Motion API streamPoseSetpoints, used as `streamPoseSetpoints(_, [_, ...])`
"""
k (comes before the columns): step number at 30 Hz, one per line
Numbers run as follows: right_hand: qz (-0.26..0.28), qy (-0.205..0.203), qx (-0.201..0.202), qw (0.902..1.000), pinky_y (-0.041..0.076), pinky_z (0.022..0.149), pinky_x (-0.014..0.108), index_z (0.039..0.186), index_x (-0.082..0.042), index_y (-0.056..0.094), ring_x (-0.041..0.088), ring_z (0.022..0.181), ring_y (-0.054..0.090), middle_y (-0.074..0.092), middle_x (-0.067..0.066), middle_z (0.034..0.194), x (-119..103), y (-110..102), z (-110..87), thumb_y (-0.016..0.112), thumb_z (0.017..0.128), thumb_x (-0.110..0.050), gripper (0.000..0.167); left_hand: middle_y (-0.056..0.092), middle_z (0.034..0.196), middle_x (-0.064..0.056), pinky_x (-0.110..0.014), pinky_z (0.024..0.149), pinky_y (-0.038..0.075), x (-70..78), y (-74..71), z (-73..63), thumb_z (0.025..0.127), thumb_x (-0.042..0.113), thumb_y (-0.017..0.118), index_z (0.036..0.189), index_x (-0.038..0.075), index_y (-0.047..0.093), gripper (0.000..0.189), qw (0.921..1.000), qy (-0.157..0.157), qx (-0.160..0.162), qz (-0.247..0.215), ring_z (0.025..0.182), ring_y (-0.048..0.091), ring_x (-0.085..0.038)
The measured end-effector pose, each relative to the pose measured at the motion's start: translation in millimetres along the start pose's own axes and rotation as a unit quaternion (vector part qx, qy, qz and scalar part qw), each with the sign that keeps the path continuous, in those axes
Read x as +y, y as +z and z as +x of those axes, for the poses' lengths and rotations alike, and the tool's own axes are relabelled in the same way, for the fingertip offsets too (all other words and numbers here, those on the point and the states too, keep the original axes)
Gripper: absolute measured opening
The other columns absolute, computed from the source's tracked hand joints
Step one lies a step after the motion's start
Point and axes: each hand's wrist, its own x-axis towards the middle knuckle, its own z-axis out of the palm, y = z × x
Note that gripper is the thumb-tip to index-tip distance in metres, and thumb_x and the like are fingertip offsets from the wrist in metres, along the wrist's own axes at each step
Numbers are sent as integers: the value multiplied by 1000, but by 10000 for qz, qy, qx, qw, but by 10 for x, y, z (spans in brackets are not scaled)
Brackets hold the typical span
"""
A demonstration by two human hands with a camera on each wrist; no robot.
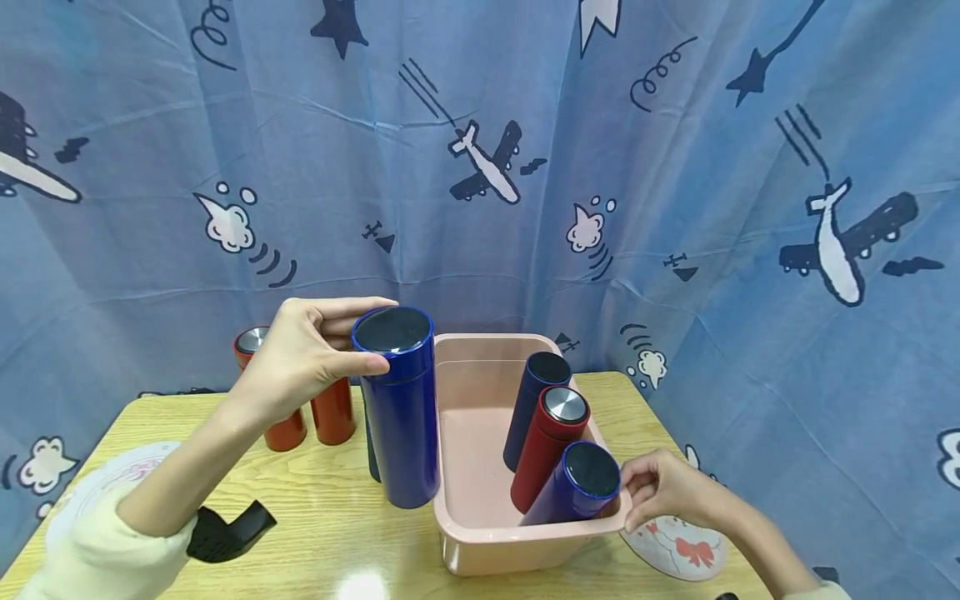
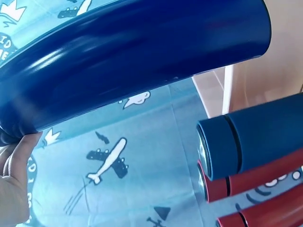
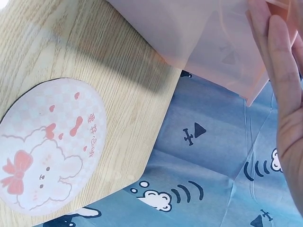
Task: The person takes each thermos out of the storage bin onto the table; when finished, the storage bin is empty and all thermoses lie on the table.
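Observation:
My left hand [image 1: 307, 350] grips a blue thermos flask [image 1: 405, 442] round its dark-topped lid, thumb in front and fingers behind. The flask is upright, overlapping the left wall of a pink plastic bin [image 1: 517, 550] in the head view. In the left wrist view the held flask [image 2: 142, 66] is raised above the standing ones. My right hand [image 1: 671, 492] pinches the bin's rim at its front right corner. Inside the bin, along its right side, lean a navy flask [image 1: 531, 417], a red flask [image 1: 543, 458] and another blue flask [image 1: 562, 496].
Two red flasks [image 1: 285, 435] [image 1: 335, 412] stand on the wooden table [image 1: 300, 533] left of the bin. A dark blue flask [image 2: 265, 137] is beside them, mostly hidden in the head view. Round printed mats [image 1: 686, 550] [image 1: 97, 487] lie at both sides. A patterned curtain [image 1: 337, 208] hangs behind.

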Motion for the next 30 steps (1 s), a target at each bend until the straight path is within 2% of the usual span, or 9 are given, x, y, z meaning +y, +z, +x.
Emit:
streamPoseSetpoints(3, [-38, -12, -17, 10000, 58, 64, 32, 92, 25, 54, 12, 76, 70, 70, 13, 82, -6, -2, 2, 75, 78, 1, 35, 73, 87, -5, -19, 57, 49, -8, -59, -46, 72, -1, 81, 127, 1, 61, 58, 9999, -67, 72, 127, 69, 64, -8])
streamPoseSetpoints(5, [-63, -7, -24, 10000, 58, 64, 32, 92, 25, 54, 11, 76, 70, 71, 12, 82, -9, -4, 3, 75, 78, 1, 35, 73, 85, -2, -18, 53, 46, -17, -93, -71, 72, 1, 81, 127, 2, 61, 58, 9997, -112, 103, 207, 67, 62, -7])
streamPoseSetpoints(7, [-87, 43, -39, 9999, 58, 63, 32, 92, 24, 54, 11, 76, 69, 71, 10, 82, -11, -5, -1, 75, 79, 0, 35, 73, 88, -5, -18, 56, 48, -35, -116, -91, 72, 2, 81, 127, 2, 61, 59, 9996, -163, 69, 211, 69, 64, -7])
streamPoseSetpoints(9, [-101, 83, -45, 9999, 58, 63, 31, 92, 23, 54, 11, 75, 69, 71, 8, 82, -12, -5, -5, 75, 79, -1, 35, 73, 98, -9, -22, 67, 55, -68, -130, -106, 72, 1, 81, 128, 0, 60, 60, 9998, -199, -21, 82, 80, 69, -12])
streamPoseSetpoints(12, [-94, 97, -37, 9999, 58, 62, 31, 92, 24, 54, 10, 75, 69, 70, 7, 82, -11, -4, -9, 76, 79, -1, 35, 68, 110, -17, -31, 78, 56, -140, -144, -132, 73, -1, 80, 129, -4, 57, 61, 9996, -189, -177, -83, 94, 69, -19])
streamPoseSetpoints(16, [-86, 62, -26, 9999, 58, 62, 30, 92, 24, 54, 10, 75, 69, 70, 8, 82, -8, -5, -9, 76, 79, 0, 35, 67, 110, -21, -31, 79, 56, -269, -155, -174, 73, -1, 80, 130, -6, 55, 63, 9992, -138, -373, -8, 96, 69, -19])
streamPoseSetpoints(23, [-135, 43, -55, 9999, 58, 62, 31, 92, 23, 53, 10, 75, 69, 70, 5, 82, -9, -2, -7, 75, 79, -2, 36, 68, 110, -19, -28, 81, 55, -523, -152, -244, 72, 4, 82, 130, -7, 55, 65, 9973, -96, -728, 39, 99, 68, -18])
streamPoseSetpoints(30, [-137, 82, -13, 9999, 58, 62, 32, 92, 24, 53, 10, 75, 69, 70, 10, 82, -13, -1, -12, 75, 79, 0, 35, 64, 114, -25, -27, 76, 56, -752, -160, -307, 72, 2, 80, 132, -8, 51, 67, 9956, -176, -925, 25, 101, 66, -17])
